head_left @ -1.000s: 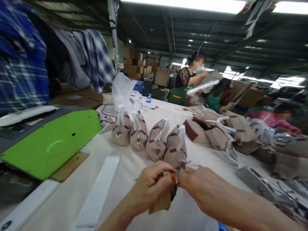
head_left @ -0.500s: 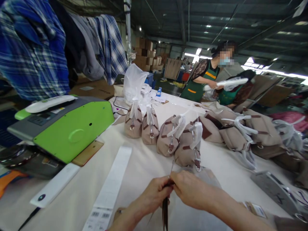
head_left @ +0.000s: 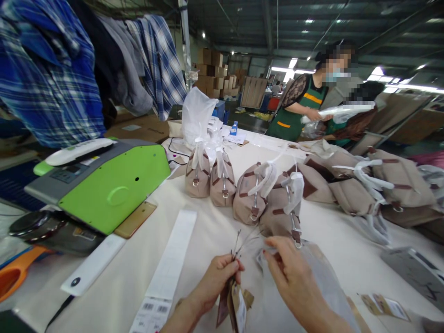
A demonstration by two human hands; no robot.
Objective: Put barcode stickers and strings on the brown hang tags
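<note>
Pinched between the thumb and fingers of my left hand (head_left: 220, 282) are the strings of a small bunch of hang tags (head_left: 236, 305). The brown and pale tags dangle below the fingers, and thin dark string ends stick up above them. My right hand (head_left: 294, 277) is a little to the right, thumb and fingers apart, with nothing visible in it. Beneath it lies a clear plastic bag (head_left: 312, 273). Just beyond my hands stands a row of beige handbags (head_left: 251, 196) with brown trim and white-wrapped handles.
A green and grey machine (head_left: 118, 185) stands at left, beside a phone (head_left: 136, 219) and a white bar-shaped device (head_left: 93, 263). A barcode label strip (head_left: 173, 249) runs along the table. Orange-handled scissors (head_left: 17, 270) lie far left. More handbags (head_left: 398, 180) are piled right. Co-workers in green aprons (head_left: 301, 108) stand behind.
My hands were together on the strings; now the right hand has come away to the right and opened. The left keeps its hold, and the tags have turned to show their faces.
</note>
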